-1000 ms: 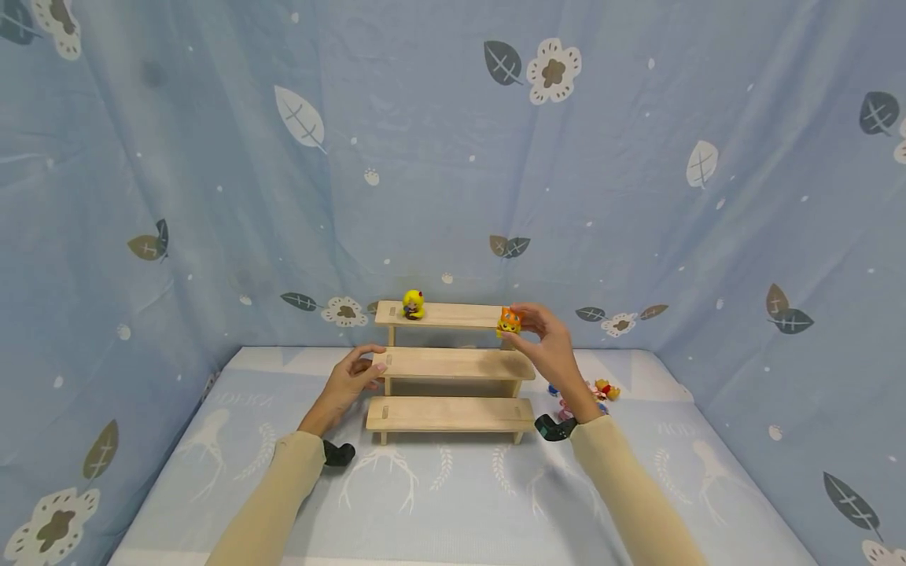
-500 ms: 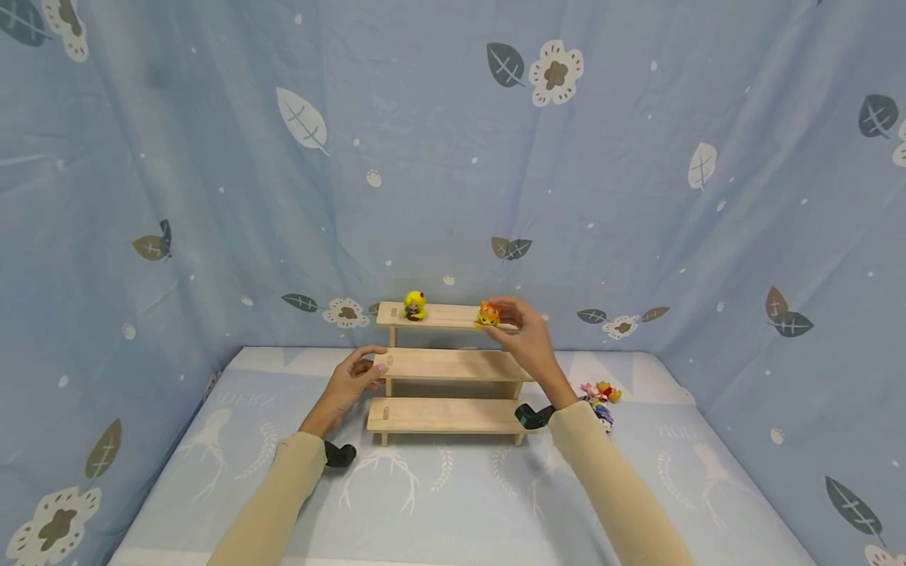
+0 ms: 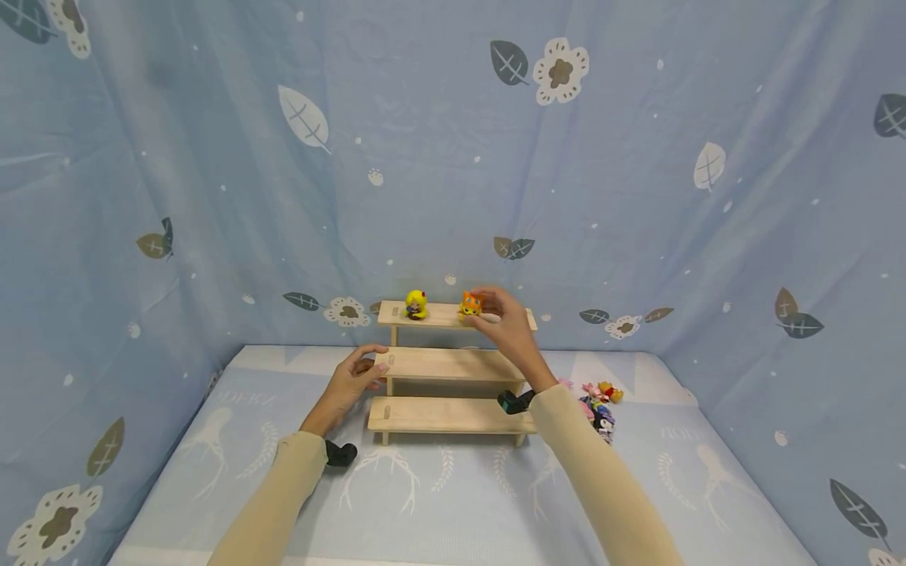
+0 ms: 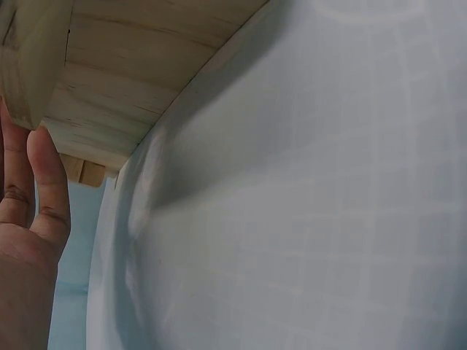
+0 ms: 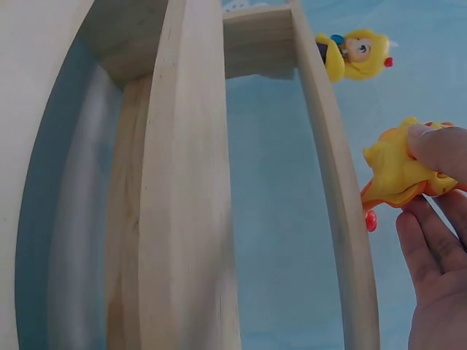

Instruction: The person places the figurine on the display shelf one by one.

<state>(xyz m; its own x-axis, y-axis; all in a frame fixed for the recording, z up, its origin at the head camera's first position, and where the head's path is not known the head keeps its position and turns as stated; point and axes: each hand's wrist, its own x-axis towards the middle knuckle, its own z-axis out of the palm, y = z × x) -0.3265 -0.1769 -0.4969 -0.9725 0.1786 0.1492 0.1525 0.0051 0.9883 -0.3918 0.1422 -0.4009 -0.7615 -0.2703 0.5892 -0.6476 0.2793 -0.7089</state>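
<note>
A three-step wooden display shelf [image 3: 453, 364] stands on the cloth-covered table. My left hand [image 3: 350, 380] holds the left end of its middle board; the left wrist view shows the fingers [image 4: 49, 175] at the board's edge. My right hand [image 3: 506, 324] pinches an orange-and-yellow figurine [image 3: 469, 304] between thumb and fingers at the top board, right of its middle. In the right wrist view the figurine [image 5: 400, 164] is tilted sideways by the camera, its base close to the board. Left of it on the top board stands a yellow-haired figurine [image 3: 416, 305].
Several small figurines [image 3: 598, 409] lie in a group on the table to the right, partly behind the right sleeve. A patterned blue curtain [image 3: 453, 157] hangs right behind the shelf and along both sides.
My right hand has carried the orange-and-yellow figurine leftward and slightly back, from the top board's right end toward its middle. My left hand has stayed at the middle board.
</note>
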